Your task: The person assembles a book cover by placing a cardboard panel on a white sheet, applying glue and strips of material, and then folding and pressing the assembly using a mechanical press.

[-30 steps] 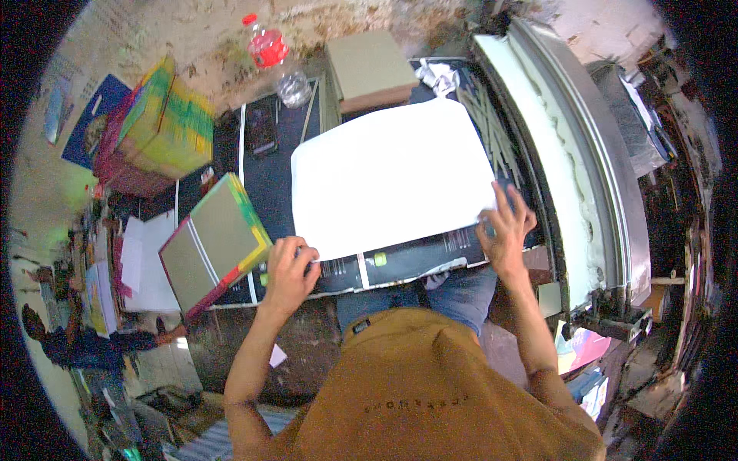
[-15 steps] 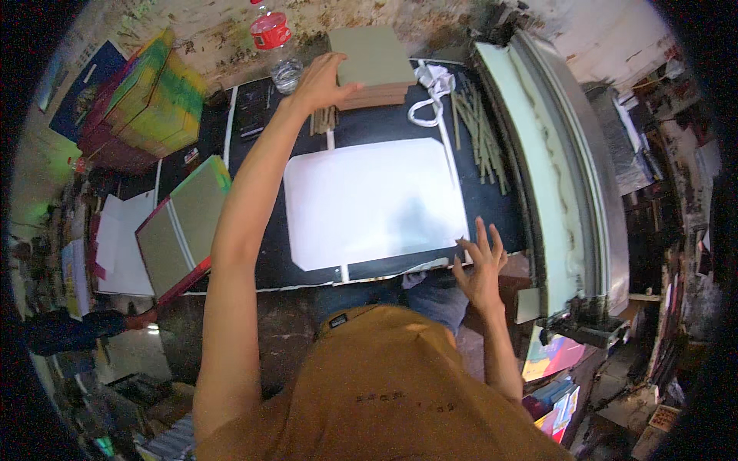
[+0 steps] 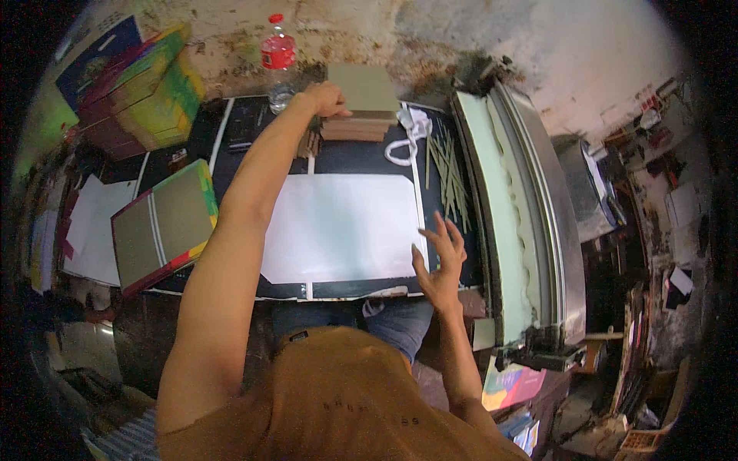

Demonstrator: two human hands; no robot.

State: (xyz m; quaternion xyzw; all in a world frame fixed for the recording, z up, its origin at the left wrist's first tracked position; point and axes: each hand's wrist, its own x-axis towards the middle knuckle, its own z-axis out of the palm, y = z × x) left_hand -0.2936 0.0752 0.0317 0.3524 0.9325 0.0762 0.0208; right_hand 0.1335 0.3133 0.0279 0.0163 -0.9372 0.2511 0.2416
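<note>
At the far side of the table my left hand (image 3: pixel 327 101) is closed at the left edge of the top grey board (image 3: pixel 361 88), with some fingertips hidden by the hand. Under that board lies a stack of more boards (image 3: pixel 355 131) with brownish edges. A large white sheet (image 3: pixel 346 230) with cut corners lies flat in front of me. Just off its near right corner hovers my right hand (image 3: pixel 442 269), fingers spread and holding nothing.
A water bottle (image 3: pixel 278 58) stands behind my left hand. Thin board strips (image 3: pixel 448 173) and a white cloth strip (image 3: pixel 415 123) lie right of the stack. A long metal-edged machine (image 3: pixel 530 223) borders the right side. A covered board case (image 3: pixel 165 227) leans left.
My view has shifted, so the table sits lower and further left. The left hand's fingers have drawn in at the board's edge. My right hand stays spread near the sheet's corner.
</note>
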